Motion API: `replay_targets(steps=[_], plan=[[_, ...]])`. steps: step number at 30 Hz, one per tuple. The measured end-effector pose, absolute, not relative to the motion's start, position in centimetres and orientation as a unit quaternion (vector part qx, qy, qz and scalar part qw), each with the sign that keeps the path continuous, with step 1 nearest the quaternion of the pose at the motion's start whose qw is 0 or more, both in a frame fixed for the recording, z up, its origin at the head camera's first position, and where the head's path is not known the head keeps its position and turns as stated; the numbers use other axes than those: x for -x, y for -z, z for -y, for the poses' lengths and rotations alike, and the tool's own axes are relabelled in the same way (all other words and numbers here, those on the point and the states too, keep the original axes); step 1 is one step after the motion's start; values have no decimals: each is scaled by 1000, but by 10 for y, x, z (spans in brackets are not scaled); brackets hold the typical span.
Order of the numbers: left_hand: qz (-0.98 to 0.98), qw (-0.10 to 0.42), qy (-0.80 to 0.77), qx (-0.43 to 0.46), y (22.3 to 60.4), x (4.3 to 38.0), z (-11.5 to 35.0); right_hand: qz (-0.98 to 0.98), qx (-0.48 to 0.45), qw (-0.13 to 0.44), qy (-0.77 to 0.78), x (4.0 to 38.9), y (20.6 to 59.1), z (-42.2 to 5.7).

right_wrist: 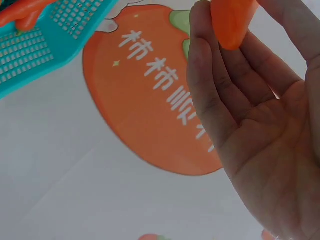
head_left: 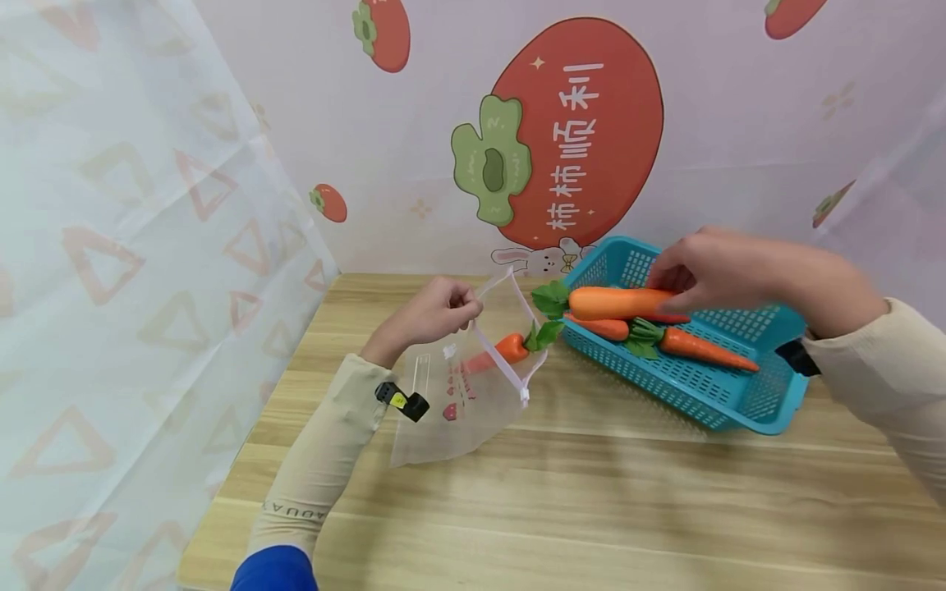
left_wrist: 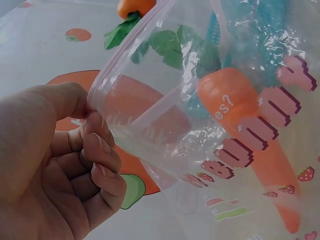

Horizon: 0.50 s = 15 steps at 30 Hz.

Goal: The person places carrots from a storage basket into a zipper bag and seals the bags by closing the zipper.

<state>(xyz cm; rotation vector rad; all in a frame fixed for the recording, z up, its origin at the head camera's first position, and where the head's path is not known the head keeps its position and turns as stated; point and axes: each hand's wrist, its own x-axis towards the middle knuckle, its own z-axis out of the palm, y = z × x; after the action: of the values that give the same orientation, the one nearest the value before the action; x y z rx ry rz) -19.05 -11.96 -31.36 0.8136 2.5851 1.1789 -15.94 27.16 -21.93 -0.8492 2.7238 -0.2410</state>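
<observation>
My left hand (head_left: 438,312) pinches the edge of a clear zip bag (head_left: 488,431), holding its mouth raised. Printed letters and strawberries mark the bag in the left wrist view. Inside it lies one carrot (left_wrist: 265,150), its green leaves poking out at the opening. Over the teal basket (head_left: 658,396), my right hand (head_left: 713,275) grips a light orange carrot (head_left: 602,303) by its narrower end. That carrot's leafy top (head_left: 550,299) points left, close to the bag's mouth. The right wrist view shows its tapered tip between the thumb and fingers.
More carrots lie in the basket, one of them with its tip to the right (head_left: 705,349). A pink slider (head_left: 525,397) sits at the near end of the bag's zip. Behind the wooden table (head_left: 591,509) hangs a printed persimmon backdrop (head_left: 399,148).
</observation>
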Motion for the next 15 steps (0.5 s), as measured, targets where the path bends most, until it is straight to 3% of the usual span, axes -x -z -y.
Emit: replay_targets(steps=[15], plan=[[-869, 98, -398, -277, 314, 190, 115, -929, 341, 107, 92, 166, 221, -216]])
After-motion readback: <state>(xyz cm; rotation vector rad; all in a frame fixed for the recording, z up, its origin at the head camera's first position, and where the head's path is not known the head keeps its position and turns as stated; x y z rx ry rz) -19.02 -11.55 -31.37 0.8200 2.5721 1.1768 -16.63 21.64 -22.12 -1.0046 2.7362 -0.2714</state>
